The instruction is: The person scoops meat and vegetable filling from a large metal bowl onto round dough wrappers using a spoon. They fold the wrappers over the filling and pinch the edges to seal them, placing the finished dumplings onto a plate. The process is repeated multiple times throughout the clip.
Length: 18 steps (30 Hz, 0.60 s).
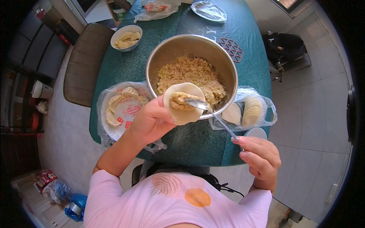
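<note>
- Wrapper [187, 116] above the metal bowl [190, 45], near side, left hand [156, 114] pinching it!
- Right hand [262, 156] pinches the spoon [224, 126], tip lost in filling [179, 101].
- Bowl holds mince [188, 71]; left of it, a plate [115, 130] of dumplings [114, 102].

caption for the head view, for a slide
Left hand holding a wrapper, right hand holding a spoon at the filling on it.

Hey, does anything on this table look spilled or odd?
One thing: fine white specks are scattered over the green tablecloth, left of the metal bowl and in front of it, possibly loose flour. Otherwise nothing stands out; the held wrapper and spoon look fine.
</note>
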Each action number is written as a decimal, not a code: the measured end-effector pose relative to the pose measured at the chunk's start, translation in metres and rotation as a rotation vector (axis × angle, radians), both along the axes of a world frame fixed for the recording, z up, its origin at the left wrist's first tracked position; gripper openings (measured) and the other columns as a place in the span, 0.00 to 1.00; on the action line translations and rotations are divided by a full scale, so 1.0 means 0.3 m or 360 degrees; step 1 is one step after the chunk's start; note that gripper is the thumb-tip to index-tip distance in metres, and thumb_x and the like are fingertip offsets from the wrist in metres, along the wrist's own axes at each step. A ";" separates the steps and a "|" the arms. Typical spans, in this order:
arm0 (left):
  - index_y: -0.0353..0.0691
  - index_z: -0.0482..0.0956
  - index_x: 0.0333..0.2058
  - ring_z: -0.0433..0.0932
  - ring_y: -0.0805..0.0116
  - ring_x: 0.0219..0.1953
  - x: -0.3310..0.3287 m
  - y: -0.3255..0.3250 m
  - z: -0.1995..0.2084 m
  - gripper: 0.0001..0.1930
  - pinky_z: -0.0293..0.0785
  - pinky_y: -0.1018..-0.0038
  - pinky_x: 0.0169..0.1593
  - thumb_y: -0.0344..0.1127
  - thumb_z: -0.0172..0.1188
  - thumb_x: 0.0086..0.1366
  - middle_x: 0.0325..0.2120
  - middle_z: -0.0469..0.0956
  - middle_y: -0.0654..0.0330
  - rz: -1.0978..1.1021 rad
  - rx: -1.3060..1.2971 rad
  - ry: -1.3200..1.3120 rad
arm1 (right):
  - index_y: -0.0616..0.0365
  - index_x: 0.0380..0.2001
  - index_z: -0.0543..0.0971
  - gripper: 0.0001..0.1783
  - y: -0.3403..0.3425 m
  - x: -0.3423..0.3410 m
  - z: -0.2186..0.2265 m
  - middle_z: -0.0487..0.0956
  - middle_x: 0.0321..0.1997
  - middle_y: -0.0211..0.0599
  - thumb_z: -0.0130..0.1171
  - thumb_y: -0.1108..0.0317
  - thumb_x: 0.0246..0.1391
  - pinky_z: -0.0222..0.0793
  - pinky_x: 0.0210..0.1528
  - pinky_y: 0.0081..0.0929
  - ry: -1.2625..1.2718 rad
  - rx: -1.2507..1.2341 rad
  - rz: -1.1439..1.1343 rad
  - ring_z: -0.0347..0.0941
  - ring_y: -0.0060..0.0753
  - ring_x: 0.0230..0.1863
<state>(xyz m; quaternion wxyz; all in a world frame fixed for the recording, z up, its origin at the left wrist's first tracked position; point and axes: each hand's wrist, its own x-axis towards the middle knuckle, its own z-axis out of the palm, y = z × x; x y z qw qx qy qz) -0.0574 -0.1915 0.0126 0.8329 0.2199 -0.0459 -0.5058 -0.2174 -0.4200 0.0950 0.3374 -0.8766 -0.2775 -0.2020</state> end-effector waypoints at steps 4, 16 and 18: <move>0.31 0.58 0.56 0.69 0.59 0.55 -0.002 0.001 0.001 0.37 0.63 0.66 0.61 0.16 0.51 0.42 0.52 0.68 0.50 0.0006 0.0034 -0.0017 | 0.67 0.35 0.75 0.12 0.011 -0.012 0.007 0.78 0.43 0.54 0.60 0.76 0.44 0.77 0.40 0.38 0.0008 0.0105 0.0049 0.79 0.50 0.40; 0.31 0.59 0.57 0.69 0.62 0.55 -0.017 -0.004 -0.003 0.36 0.64 0.67 0.59 0.17 0.51 0.42 0.51 0.68 0.52 -0.0085 0.0052 -0.0058 | 0.56 0.31 0.74 0.03 0.065 0.015 0.000 0.81 0.37 0.45 0.51 0.71 0.57 0.78 0.34 0.34 0.0056 0.0083 -0.0124 0.81 0.42 0.33; 0.31 0.59 0.56 0.69 0.61 0.55 -0.020 -0.004 -0.006 0.36 0.64 0.67 0.59 0.17 0.51 0.42 0.51 0.69 0.52 -0.0098 0.0048 -0.0014 | 0.56 0.31 0.74 0.04 0.066 0.014 0.000 0.81 0.37 0.45 0.50 0.71 0.57 0.78 0.34 0.33 0.0068 0.0099 -0.0131 0.81 0.42 0.33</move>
